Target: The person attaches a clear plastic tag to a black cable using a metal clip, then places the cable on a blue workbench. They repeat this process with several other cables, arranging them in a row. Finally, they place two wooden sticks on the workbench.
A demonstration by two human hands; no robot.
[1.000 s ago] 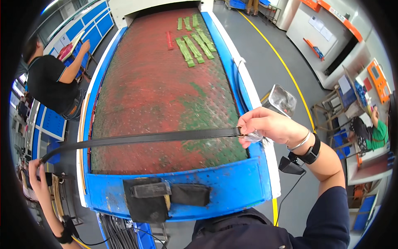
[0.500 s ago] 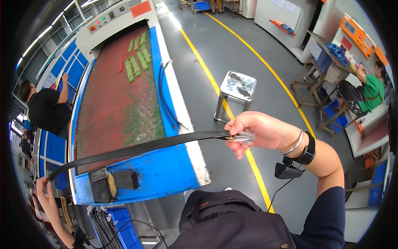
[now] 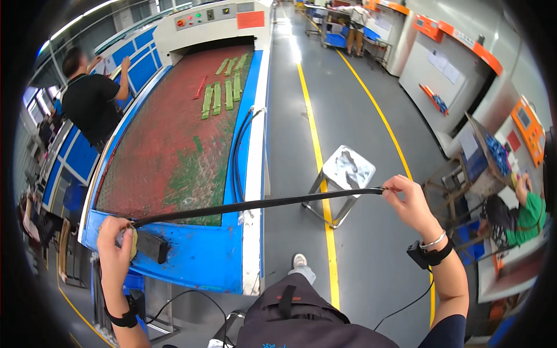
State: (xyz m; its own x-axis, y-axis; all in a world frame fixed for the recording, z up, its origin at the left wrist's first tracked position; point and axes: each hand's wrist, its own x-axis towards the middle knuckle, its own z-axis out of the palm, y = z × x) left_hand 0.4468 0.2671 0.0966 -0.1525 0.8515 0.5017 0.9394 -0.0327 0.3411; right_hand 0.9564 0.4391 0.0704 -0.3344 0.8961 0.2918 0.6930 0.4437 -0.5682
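A long, narrow black strap (image 3: 261, 204) is stretched nearly straight across in front of me, its right end slightly higher. My left hand (image 3: 114, 246) pinches one end over the near corner of the conveyor machine's blue end plate (image 3: 203, 255). At the other end my right hand (image 3: 411, 203) grips the strap between thumb and fingers, out over the floor. The fingers partly hide both strap ends. Beside my left hand, on the blue plate, lies a dark block (image 3: 154, 246), with a yellowish piece (image 3: 134, 243) partly behind my fingers.
Several green strips (image 3: 217, 98) and a red strip (image 3: 201, 87) lie on the worn conveyor belt (image 3: 151, 145). A metal stool (image 3: 348, 168) stands beyond the strap, right of the machine. One person (image 3: 90, 101) works at the left; another in green (image 3: 528, 214) sits at the right.
My view has swung left and up. Both hands still hold the strap, which now runs straighter. The clear plastic and metal bit at my right fingers no longer show clearly.
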